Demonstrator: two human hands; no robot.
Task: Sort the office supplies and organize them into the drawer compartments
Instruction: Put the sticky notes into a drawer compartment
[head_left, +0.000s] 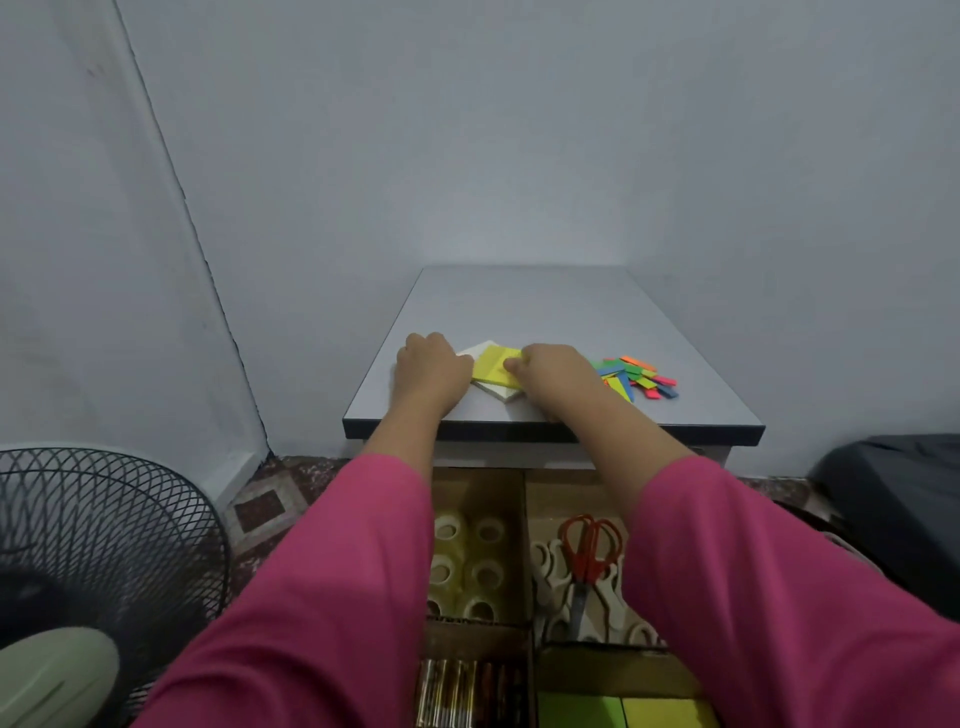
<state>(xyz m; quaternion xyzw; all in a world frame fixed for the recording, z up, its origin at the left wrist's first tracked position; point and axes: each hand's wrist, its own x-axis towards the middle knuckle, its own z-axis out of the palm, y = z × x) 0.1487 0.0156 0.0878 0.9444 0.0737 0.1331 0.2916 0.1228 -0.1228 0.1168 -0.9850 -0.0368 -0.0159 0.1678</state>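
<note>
A yellow sticky-note pad (492, 368) lies on a white pad (503, 391) on the grey table (571, 312). My right hand (556, 369) pinches the yellow pad's right edge with thumb and fingers. My left hand (431, 371) rests curled at the pads' left side; what its fingers hold is hidden. A heap of small coloured sticky flags (638, 377) lies right of my right hand. Below the table the open drawer (529, 545) shows cardboard compartments: tape rolls (467, 558), scissors (589, 561), batteries (462, 693), green and yellow pads (623, 712).
A black standing fan (98, 551) stands at the lower left, close to my left sleeve. A dark bag (898, 499) sits on the floor at the right. The table backs against a grey wall; its far half is bare.
</note>
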